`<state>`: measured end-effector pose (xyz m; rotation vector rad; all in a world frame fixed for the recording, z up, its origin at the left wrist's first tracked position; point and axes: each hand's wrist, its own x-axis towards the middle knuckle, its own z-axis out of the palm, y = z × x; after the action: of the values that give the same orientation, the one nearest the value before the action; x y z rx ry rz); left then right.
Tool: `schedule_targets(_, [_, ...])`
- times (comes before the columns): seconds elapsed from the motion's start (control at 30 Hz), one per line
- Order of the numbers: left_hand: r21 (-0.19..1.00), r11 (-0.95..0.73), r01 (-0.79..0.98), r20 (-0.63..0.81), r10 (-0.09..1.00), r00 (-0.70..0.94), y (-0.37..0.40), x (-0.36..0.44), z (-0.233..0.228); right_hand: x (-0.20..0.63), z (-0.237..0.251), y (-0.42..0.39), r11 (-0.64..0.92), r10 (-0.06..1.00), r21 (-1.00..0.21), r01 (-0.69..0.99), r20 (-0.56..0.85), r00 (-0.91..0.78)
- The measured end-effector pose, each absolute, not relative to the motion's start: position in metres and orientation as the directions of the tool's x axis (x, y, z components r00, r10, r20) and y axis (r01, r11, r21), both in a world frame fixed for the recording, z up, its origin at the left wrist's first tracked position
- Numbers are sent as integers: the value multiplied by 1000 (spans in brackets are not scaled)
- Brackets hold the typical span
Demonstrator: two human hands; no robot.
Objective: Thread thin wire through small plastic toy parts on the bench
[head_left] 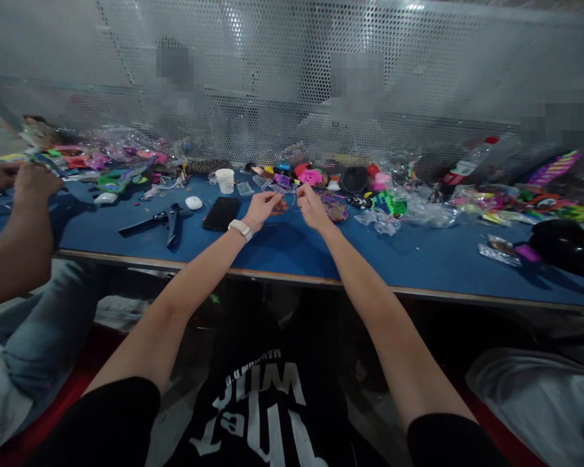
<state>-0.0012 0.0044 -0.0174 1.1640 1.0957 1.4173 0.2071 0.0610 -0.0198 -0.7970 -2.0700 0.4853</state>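
My left hand (267,209), with a white band on the wrist, is raised just over the blue table, its fingers closed in a pinch. Close beside it, my right hand (311,206) is pinched too. Between the fingertips runs a thin, pale strand (292,193), too fine to make out fully. A black phone (222,213) lies left of my left hand. Behind my right hand is a purple-brown mottled piece (335,207). A white cup (225,181) stands behind the phone.
Black-handled pliers (172,224) and a white computer mouse (193,203) lie to the left. Colourful pieces and plastic bags (428,204) line the perforated metal panel (282,84). A red-capped bottle (470,165) leans at right. Another person's hands (32,178) work at far left.
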Motion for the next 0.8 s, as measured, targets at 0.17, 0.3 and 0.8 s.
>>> schedule_targets(0.17, [964, -177, -198, 178, 984, -12, 3, 0, -16, 202, -16, 50, 724, 688, -593, 351, 586, -428])
schedule_targets(0.3, [954, -206, -218, 213, 977, 12, 4, 0, -17, 205, -15, 51, 735, 678, -575, 359, 603, -421])
schedule_targets(0.8, [950, -282, -133, 255, 948, -190, 2, -1, -9, 200, -1, 37, 685, 728, -656, 317, 626, -278])
